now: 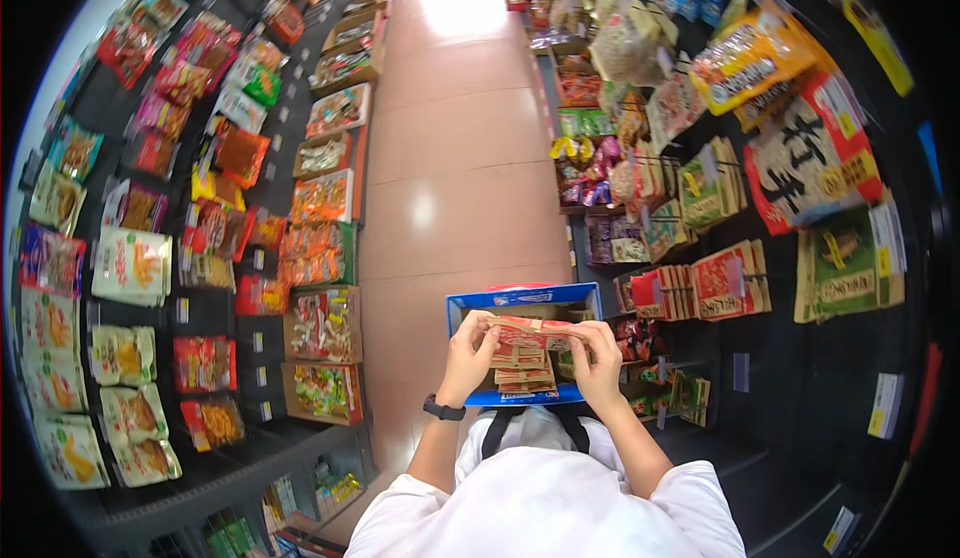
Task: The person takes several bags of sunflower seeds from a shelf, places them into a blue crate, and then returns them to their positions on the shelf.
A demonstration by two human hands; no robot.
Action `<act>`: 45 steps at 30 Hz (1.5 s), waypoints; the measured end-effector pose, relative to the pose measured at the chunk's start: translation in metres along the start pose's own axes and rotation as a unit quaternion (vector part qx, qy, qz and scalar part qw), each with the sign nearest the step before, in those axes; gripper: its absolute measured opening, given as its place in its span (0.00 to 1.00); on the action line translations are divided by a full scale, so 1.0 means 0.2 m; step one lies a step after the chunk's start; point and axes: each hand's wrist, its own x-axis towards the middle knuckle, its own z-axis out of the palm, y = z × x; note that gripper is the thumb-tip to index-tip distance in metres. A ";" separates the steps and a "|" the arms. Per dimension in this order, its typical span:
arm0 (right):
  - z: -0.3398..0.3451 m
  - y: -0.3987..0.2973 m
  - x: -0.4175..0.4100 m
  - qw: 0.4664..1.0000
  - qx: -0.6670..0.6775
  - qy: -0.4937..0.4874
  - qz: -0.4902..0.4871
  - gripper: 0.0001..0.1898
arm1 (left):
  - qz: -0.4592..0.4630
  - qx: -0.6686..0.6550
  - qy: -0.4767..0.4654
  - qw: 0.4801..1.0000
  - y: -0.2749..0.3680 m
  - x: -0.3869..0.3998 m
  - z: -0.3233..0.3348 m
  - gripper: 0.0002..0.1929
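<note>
Between my two hands I hold a red and kraft-brown snack packet (529, 329) by its opposite ends. My left hand (470, 348), with a dark band on the wrist, pinches the left end. Fingers of my right hand (598, 355) grip the right end. Below the packet stands an open blue cardboard box (523, 297), close in front of my body. Several more red and brown packets (525, 378) stand in a row inside it, edges up. The box's far interior is partly hidden by the held packet and my hands.
Dark shelving with hanging red packets (729, 280) and green packets (851, 265) rises on the right. Bare hooks and price tags (885, 405) sit lower there. Hanging snack bags (133, 265) and open display cartons (322, 325) line the left. A tiled aisle floor (465, 205) runs ahead.
</note>
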 end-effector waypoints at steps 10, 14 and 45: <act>0.20 0.33 -0.08 0.982 -0.031 -0.163 0.091 0.05 | -0.062 0.169 0.108 0.978 -0.39 -0.09 -0.04 0.06; 0.20 0.20 0.00 0.936 -0.194 -0.231 0.183 0.05 | -0.038 0.192 0.111 0.974 -0.43 -0.11 -0.04 0.05; 0.14 0.51 -0.37 0.934 0.036 -0.170 0.313 0.18 | -0.065 0.278 0.152 0.946 -0.73 -0.17 0.12 0.22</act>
